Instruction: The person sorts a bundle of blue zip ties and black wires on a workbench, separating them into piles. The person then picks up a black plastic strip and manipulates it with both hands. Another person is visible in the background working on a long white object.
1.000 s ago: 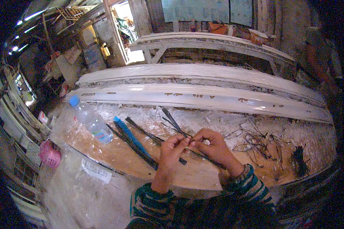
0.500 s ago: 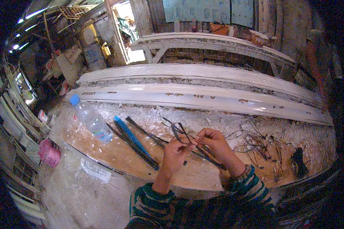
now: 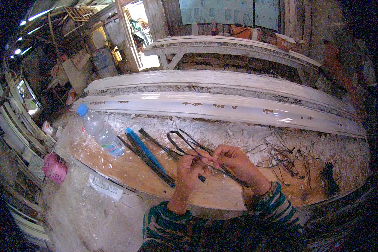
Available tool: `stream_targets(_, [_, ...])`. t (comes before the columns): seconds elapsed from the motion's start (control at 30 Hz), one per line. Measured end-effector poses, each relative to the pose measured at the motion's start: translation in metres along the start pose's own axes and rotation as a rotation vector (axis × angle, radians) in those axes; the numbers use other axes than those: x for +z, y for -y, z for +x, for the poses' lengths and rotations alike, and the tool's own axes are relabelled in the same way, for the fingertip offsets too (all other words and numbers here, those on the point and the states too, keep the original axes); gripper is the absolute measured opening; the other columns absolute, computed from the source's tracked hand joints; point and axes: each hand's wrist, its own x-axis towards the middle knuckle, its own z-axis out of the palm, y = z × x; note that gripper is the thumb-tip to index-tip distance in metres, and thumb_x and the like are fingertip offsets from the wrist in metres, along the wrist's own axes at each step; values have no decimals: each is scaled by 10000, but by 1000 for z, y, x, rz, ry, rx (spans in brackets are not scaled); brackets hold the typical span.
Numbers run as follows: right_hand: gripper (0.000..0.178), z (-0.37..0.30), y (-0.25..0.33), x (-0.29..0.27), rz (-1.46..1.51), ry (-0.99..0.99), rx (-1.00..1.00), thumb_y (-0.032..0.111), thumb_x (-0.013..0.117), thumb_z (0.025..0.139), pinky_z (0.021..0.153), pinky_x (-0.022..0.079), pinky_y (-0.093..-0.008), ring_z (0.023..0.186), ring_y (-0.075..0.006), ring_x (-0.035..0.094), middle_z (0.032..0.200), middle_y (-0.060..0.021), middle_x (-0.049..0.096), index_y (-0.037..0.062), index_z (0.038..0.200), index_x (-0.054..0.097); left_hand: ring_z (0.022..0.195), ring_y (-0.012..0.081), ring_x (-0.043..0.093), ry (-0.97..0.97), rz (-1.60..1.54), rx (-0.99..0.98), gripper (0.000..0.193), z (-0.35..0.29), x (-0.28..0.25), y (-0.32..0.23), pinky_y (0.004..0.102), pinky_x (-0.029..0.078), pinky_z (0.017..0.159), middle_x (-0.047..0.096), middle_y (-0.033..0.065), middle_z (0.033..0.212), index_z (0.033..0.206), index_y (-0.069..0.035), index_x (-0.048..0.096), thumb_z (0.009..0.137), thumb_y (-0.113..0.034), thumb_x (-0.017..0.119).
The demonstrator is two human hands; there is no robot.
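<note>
Both my hands meet over the wooden board. A thin black strip [image 3: 169, 135] is pinched between them, and its loop stands out beyond my left fingers. My left hand [image 3: 189, 170] is closed on it, and my right hand [image 3: 237, 164] grips it with thumb and forefinger close beside. More dark strips [image 3: 235, 178] run beneath the right hand. To the left of my hands lie black strips [image 3: 145, 159], a blue strip [image 3: 145, 147] and another black bunch [image 3: 157, 143]. A small black piece [image 3: 202, 178] sits on the wood between my wrists.
A clear bottle with blue cap [image 3: 98, 130] lies at the left. Tangled dark cords [image 3: 283, 161] and a tied black bundle [image 3: 329, 178] are at the right. Long white moulded pieces [image 3: 222, 105] stretch across behind. A pink basket [image 3: 54, 168] stands beyond the board's left edge.
The black strip's loop has widened and swung left, away from my fingers. My hands have shifted only slightly, staying together.
</note>
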Motion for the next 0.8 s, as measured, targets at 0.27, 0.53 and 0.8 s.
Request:
stream_targets(0.27, [187,-7,10,14,-274,-103,-221,74,673,732,664,434,-232,741,-92,536,846,-10,597,37,893,587,646,129,574,-85,-138,-19,118,3,-1,-1,240,468,499,605,67,814,879,-40,564,837,-150,568])
stream_targets(0.53, [104,-10,11,15,-254,-158,-131,98,679,730,694,438,-251,741,-99,559,764,-31,625,36,793,627,699,136,576,-51,-123,-30,125,3,0,-1,238,471,518,600,66,817,891,-38,565,837,-151,568])
stream_targets(0.8, [99,-9,10,11,-221,-129,-117,119,658,755,666,431,-237,718,-91,550,761,-26,614,38,790,612,712,122,565,-9,-101,-46,86,3,0,-3,236,467,546,604,51,822,868,-30,599,811,-93,585])
